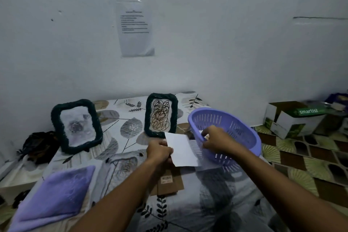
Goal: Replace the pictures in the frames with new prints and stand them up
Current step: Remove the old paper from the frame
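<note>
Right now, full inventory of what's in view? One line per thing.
picture frames: 2, dark green, standing upright on the bed, left one and right one by the basket
basket: 1, lilac slotted plastic, on the bed's right edge
white sheet: 1, white, held above the bed
brown card: 1, brown, flat on the bed under the sheet
cloth: 1, lilac, bed's near left
dark bundle: 1, black, left of the bed
bedsheet: 1, leaf print
boxes: cardboard, white and green, on the floor at right
notice: 1, printed page on the wall
left hand: grips the sheet's left edge
right hand: curled over the basket's rim, a pale scrap at its fingertips
</note>
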Action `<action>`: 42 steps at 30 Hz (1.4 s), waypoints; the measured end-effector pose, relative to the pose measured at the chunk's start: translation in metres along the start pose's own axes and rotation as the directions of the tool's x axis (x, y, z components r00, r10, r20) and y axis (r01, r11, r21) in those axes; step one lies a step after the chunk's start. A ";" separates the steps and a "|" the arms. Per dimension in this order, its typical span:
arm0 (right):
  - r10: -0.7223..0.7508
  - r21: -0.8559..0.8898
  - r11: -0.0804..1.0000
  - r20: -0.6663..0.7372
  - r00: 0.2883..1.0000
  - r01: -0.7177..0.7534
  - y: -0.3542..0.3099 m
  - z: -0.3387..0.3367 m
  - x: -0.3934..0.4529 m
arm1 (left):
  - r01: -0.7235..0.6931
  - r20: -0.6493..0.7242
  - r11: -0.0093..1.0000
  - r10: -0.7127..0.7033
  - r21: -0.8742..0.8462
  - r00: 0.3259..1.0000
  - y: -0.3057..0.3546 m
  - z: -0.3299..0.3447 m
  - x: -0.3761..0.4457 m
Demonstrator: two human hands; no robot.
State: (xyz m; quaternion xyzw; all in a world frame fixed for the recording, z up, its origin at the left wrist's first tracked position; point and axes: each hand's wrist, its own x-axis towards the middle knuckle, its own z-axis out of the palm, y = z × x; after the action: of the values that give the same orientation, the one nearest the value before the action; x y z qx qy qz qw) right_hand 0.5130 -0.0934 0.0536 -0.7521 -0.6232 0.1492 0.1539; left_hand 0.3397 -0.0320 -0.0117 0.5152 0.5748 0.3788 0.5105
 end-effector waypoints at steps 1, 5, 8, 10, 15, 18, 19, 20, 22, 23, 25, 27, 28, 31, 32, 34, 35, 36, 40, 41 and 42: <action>0.000 0.010 1.000 -0.019 1.000 0.001 0.001 -0.006 0.001 | 0.015 0.004 1.000 -0.015 -0.025 1.000 -0.001 0.009 0.002; -0.032 0.051 0.998 -0.029 0.999 0.034 0.005 -0.017 -0.002 | 0.054 0.045 0.996 -0.051 -0.065 0.998 -0.004 0.034 0.010; -0.034 0.081 0.996 -0.009 0.999 0.035 0.008 -0.009 -0.003 | 0.082 0.079 0.993 -0.076 -0.085 0.994 -0.004 0.049 0.016; -0.017 0.111 0.994 0.006 1.000 0.016 0.009 -0.002 -0.001 | 0.091 0.108 0.991 -0.080 -0.099 0.991 -0.004 0.056 0.018; -0.029 0.087 0.996 0.008 1.000 0.028 0.011 0.013 0.001 | 0.027 0.075 1.000 -0.026 -0.011 0.997 -0.002 0.056 0.023; -0.024 0.109 0.994 -0.037 0.999 0.028 0.017 0.013 0.003 | -0.098 -0.028 0.971 0.106 0.219 0.994 0.009 0.043 0.026; -0.004 0.144 0.989 -0.081 0.997 0.015 0.021 0.008 0.007 | -0.130 -0.006 0.975 0.133 0.178 0.991 0.014 0.040 0.026; 0.028 0.182 0.983 -0.134 0.991 -0.004 0.026 0.003 0.014 | -0.145 0.035 0.983 0.142 0.109 0.989 0.018 0.039 0.025; 0.102 0.180 0.982 -0.230 0.968 -0.061 0.041 -0.007 0.033 | -0.140 0.113 0.989 0.133 0.052 0.985 0.024 0.040 0.021; 0.133 0.128 0.986 -0.248 0.960 -0.104 0.049 -0.011 0.043 | -0.141 0.142 0.988 0.131 0.058 0.981 0.025 0.043 0.020; 0.185 -0.021 0.981 -0.183 0.966 -0.192 0.061 -0.011 0.056 | -0.135 0.160 0.987 0.119 0.092 0.980 0.024 0.047 0.019; 0.244 -0.140 0.958 -0.047 0.969 -0.249 0.069 -0.006 0.061 | -0.126 0.154 0.987 0.110 0.099 0.982 0.022 0.051 0.020; 0.265 -0.165 0.951 0.002 0.964 -0.261 0.072 -0.003 0.061 | -0.124 0.152 0.987 0.108 0.102 0.983 0.021 0.052 0.021; 0.306 -0.148 0.945 0.088 0.948 -0.292 0.078 0.003 0.061 | -0.122 0.144 0.987 0.106 0.105 0.984 0.019 0.051 0.022; 0.313 -0.147 0.943 0.099 0.945 -0.297 0.080 0.005 0.062 | -0.123 0.145 0.987 0.106 0.107 0.984 0.020 0.050 0.022; 0.333 -0.147 0.937 0.097 0.938 -0.317 0.083 0.008 0.064 | -0.122 0.144 0.987 0.106 0.107 0.984 0.020 0.050 0.021; 0.344 -0.136 0.934 0.082 0.935 -0.331 0.085 0.008 0.064 | -0.123 0.144 0.986 0.107 0.111 0.984 0.020 0.050 0.021; 0.355 -0.121 0.930 0.054 0.933 -0.347 0.086 0.008 0.065 | -0.123 0.148 0.986 0.105 0.117 0.983 0.019 0.049 0.021; 0.376 -0.085 0.921 -0.073 0.924 -0.381 0.091 0.008 0.070 | -0.120 0.153 0.987 0.103 0.104 0.983 0.018 0.049 0.021; 0.377 -0.087 0.919 -0.092 0.922 -0.385 0.091 0.009 0.070 | -0.120 0.154 0.987 0.103 0.109 0.983 0.018 0.049 0.021; 0.371 -0.098 0.919 -0.116 0.921 -0.383 0.091 0.009 0.071 | -0.120 0.157 0.986 0.101 0.115 0.982 0.018 0.049 0.022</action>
State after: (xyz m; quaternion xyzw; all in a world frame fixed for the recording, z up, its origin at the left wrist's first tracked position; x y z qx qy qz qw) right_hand 0.6028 -0.0394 0.0054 -0.8721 -0.4663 0.1028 0.1069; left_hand 0.3927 -0.0120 -0.0081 0.6042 0.5274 0.3304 0.4976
